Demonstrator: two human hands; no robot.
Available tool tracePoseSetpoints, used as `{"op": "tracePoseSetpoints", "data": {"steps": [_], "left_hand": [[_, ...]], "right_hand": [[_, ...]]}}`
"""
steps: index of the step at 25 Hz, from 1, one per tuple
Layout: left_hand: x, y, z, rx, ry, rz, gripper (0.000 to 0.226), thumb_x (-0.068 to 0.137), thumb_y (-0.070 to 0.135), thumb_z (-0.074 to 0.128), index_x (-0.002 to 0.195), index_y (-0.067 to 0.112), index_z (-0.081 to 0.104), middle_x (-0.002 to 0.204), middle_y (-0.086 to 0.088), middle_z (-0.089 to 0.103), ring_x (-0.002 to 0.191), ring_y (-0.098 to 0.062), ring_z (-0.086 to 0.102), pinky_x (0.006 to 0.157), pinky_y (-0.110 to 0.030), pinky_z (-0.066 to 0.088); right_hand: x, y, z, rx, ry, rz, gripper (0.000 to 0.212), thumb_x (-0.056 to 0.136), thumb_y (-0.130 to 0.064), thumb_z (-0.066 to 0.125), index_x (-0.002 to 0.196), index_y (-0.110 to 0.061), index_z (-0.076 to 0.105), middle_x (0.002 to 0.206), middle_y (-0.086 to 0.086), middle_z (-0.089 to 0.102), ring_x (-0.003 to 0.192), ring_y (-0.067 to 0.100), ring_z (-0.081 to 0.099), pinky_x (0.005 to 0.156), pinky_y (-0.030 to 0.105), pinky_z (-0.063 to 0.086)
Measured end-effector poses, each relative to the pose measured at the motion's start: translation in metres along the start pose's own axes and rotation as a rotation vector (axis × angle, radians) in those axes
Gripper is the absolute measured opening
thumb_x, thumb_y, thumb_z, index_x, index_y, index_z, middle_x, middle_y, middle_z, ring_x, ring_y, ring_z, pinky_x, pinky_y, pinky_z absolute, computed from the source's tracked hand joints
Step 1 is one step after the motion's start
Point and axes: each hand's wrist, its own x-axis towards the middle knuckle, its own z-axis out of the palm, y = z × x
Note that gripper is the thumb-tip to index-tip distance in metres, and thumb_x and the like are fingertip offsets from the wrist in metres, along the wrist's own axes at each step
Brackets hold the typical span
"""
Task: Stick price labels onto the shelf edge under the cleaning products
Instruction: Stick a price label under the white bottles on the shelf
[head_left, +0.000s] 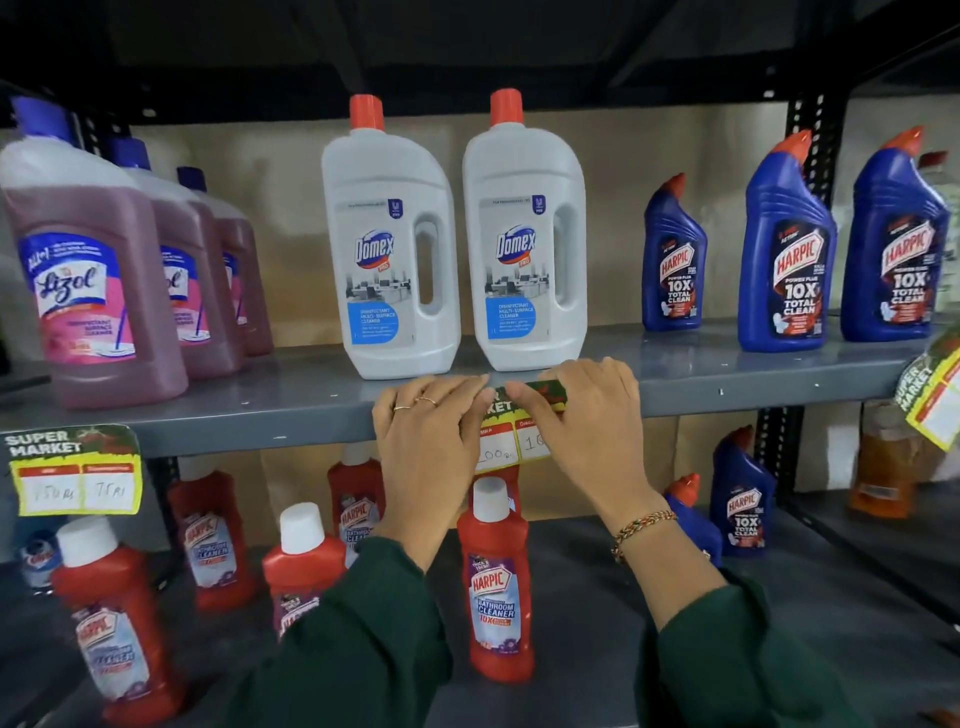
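Note:
A green, yellow and red price label (511, 434) lies against the grey shelf edge (260, 423), below two white Domex bottles (392, 244). My left hand (423, 441) presses its left part with flat fingers. My right hand (582, 415) presses its top right corner against the edge. Both hands cover much of the label. Another label (75, 470) is stuck on the shelf edge at the left, under the pink Lizol bottles (93, 270). A third label (932, 395) hangs at the right end, under the blue Harpic bottles (784, 249).
On the lower shelf (582, 613) stand several red Harpic bathroom cleaner bottles (496, 582), close under my forearms. Two small blue Harpic bottles (740, 499) and an orange bottle (880, 467) stand at the lower right. Black perforated uprights (810, 135) frame the rack.

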Motion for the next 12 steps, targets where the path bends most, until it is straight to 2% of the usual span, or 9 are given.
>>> {"op": "tracePoseSetpoints", "data": {"steps": [4,7,10,12], "left_hand": [[0.004,0.0,-0.001,0.013,0.005,0.001,0.034,0.089,0.037,0.038,0.093,0.023,0.069,0.092,0.001,0.073,0.093,-0.022,0.058,0.083,-0.035,0.025],[0.008,0.001,-0.002,0.011,-0.013,-0.012,0.029,0.09,0.034,0.042,0.089,0.023,0.069,0.089,0.001,0.072,0.092,-0.023,0.056,0.081,-0.035,0.022],[0.01,0.001,-0.003,-0.002,-0.034,-0.022,0.014,0.09,0.024,0.055,0.089,0.023,0.069,0.091,0.0,0.071,0.094,-0.024,0.054,0.081,-0.037,0.021],[0.009,0.003,-0.004,0.008,-0.041,-0.014,0.013,0.089,0.023,0.056,0.091,0.023,0.069,0.093,0.0,0.071,0.095,-0.024,0.054,0.081,-0.036,0.02]], "right_hand": [[-0.004,0.009,-0.003,0.027,0.0,-0.07,0.035,0.086,-0.04,0.041,0.085,-0.014,0.063,0.08,0.006,0.071,0.081,0.022,0.06,0.099,0.035,0.033],[-0.005,0.008,-0.006,0.022,-0.008,-0.096,0.031,0.088,-0.034,0.04,0.087,-0.013,0.064,0.081,0.007,0.071,0.081,0.022,0.058,0.086,0.026,0.032],[-0.004,0.01,-0.009,0.023,-0.033,-0.126,0.023,0.087,-0.027,0.049,0.087,-0.011,0.065,0.081,0.007,0.072,0.081,0.023,0.061,0.082,0.032,0.038],[-0.001,0.012,-0.011,0.049,-0.066,-0.137,0.017,0.087,-0.022,0.054,0.085,-0.01,0.065,0.079,0.007,0.073,0.076,0.022,0.063,0.081,0.037,0.046]]}}
